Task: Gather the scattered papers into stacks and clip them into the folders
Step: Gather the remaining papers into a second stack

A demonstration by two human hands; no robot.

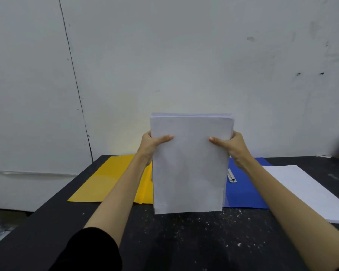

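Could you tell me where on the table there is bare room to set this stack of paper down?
Both the left hand and right hand hold the paper stack upright. The near strip of the black table, in front of the yellow folder and blue folder, is bare apart from white specks. The back is crowded by both folders; another paper pile fills the right edge.

held stack (pixel 190 165) upright before two folders (pixel 110 180) | loose sheets (pixel 301 188) on table (pixel 184 241), right
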